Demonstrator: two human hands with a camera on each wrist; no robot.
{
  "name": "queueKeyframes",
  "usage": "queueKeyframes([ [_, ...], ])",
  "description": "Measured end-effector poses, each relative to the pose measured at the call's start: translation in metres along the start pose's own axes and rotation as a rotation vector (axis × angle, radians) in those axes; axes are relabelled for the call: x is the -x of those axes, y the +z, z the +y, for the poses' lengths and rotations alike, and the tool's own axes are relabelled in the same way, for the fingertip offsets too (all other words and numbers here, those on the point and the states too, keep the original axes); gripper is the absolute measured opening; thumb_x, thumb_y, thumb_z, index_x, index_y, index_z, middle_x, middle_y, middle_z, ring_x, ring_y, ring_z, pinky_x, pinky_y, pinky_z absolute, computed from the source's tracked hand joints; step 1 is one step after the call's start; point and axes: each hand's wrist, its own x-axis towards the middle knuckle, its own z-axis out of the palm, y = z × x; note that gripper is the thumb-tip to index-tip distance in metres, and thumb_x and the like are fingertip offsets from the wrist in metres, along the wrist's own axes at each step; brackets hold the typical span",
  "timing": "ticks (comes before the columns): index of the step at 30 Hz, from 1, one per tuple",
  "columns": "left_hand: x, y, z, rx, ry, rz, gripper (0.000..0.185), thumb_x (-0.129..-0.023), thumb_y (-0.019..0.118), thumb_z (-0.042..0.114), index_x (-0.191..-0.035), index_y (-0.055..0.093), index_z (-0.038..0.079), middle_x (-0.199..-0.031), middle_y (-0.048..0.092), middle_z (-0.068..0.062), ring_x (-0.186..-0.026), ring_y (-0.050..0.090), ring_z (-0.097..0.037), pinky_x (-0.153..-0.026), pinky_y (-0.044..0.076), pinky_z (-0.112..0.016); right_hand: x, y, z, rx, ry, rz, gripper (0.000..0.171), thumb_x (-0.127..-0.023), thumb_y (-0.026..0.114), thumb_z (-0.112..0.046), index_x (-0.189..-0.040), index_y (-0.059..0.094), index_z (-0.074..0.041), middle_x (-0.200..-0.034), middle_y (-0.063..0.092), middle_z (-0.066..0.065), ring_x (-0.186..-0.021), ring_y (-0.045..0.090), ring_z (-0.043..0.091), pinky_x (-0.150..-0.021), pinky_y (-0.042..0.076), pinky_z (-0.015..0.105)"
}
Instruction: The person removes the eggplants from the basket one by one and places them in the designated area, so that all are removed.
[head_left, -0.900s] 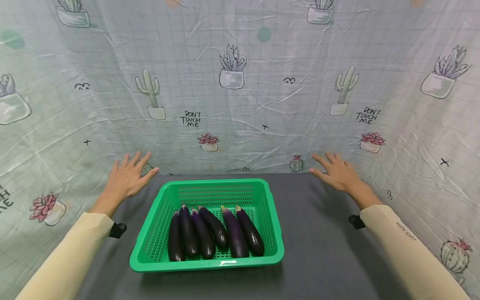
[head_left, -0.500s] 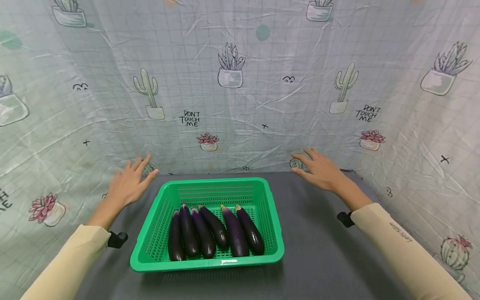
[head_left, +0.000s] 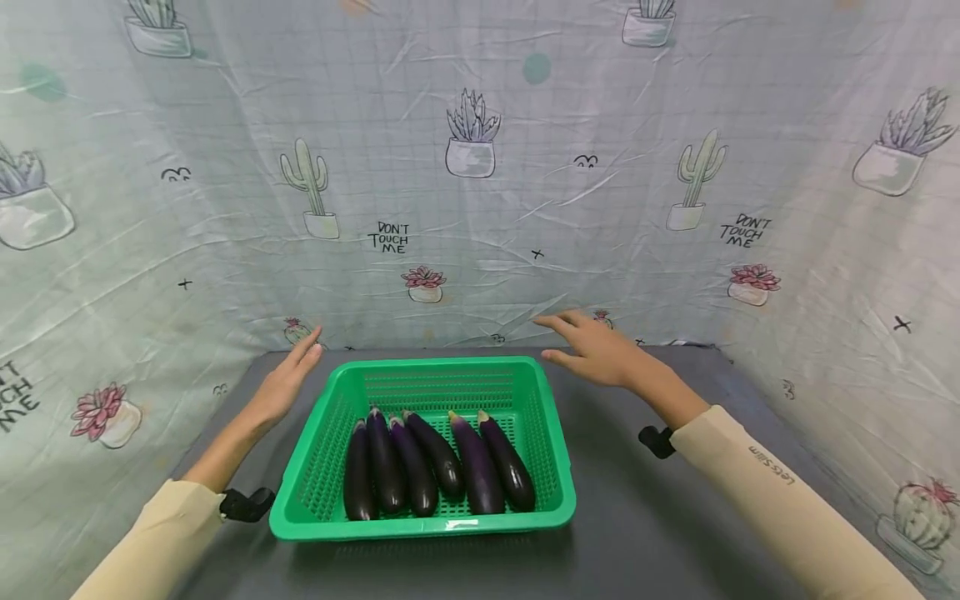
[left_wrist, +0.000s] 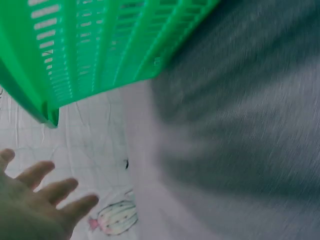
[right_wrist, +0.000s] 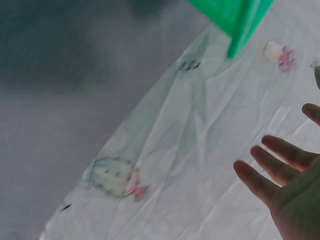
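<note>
Flanking the basket (head_left: pixel 422 450) on the tabletop (head_left: pixel 660 517), the left hand (head_left: pixel 288 385) and right hand (head_left: pixel 600 354) hover with fingers straight, holding nothing. Six eggplants (head_left: pixel 438 462) lie inside. Gripping both side rims evenly should keep the basket level.

Both wrist views motion-blurred; basket (left_wrist: pixel 100 45) cut off by edge.

Head view looks down; wrist views closely share the basket (head_left: pixel 555 433).
</note>
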Motion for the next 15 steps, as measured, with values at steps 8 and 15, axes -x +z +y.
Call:
queueKeyframes([
  [8,0.008,0.014,-0.003,0.371,-0.017,-0.125,0.073,-0.111,0.024,0.059,-0.167,-0.009,0.027,-0.172,0.002,-0.026,-0.154,0.007,-0.057,-0.117,0.017,-0.078,-0.022,0.003,-0.047,-0.069,-0.123,-0.094,0.059,-0.106,0.059,-0.039,-0.160,0.040,-0.023,-0.157,0.048,0.013,-0.137,0.055,0.034,-0.107,0.048,0.057],
  [15,0.012,0.032,-0.006,0.525,-0.037,-0.121,0.071,-0.112,0.025,0.053,-0.168,-0.009,0.025,-0.174,-0.006,-0.020,-0.158,0.009,-0.044,-0.121,0.036,-0.049,-0.040,0.016,-0.087,-0.155,-0.258,-0.169,0.048,-0.108,0.056,-0.032,-0.152,0.050,-0.016,-0.150,0.058,0.007,-0.132,0.060,0.026,-0.107,0.050,0.048],
])
